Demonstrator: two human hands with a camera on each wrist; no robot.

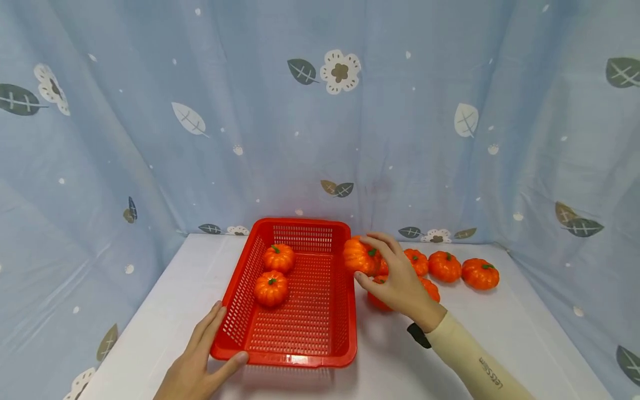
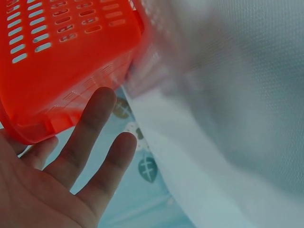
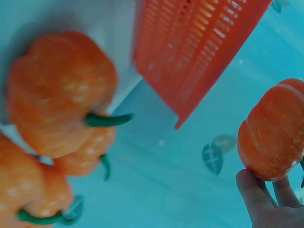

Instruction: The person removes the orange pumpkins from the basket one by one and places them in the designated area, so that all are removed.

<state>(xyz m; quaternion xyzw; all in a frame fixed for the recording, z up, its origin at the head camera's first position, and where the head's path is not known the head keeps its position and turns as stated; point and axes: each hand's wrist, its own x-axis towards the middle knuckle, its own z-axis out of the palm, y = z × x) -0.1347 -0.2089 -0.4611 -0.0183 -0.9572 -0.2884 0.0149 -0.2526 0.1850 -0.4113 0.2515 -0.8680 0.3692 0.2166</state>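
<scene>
A small orange pumpkin [image 1: 360, 256] with a green stem is pinched between the thumb and fingers of my right hand [image 1: 402, 280], above the right rim of a red plastic basket [image 1: 280, 360]. In the right wrist view the gripped pumpkin [image 3: 275, 133] shows at the right, clear of the table. My left hand [image 1: 200, 355] rests at the basket's near left corner, thumb on the front rim and fairly straight fingers along the left side. Inside the basket, along its left side, sit two pumpkins, one [image 1: 278, 258] behind the other [image 1: 271, 289].
Several more pumpkins stand on the white table [image 1: 515, 344] right of the basket, partly hidden by my right hand; the outermost pumpkin [image 1: 480, 274] is at the far right. A blue patterned curtain [image 1: 400, 139] hangs behind the table and at both sides.
</scene>
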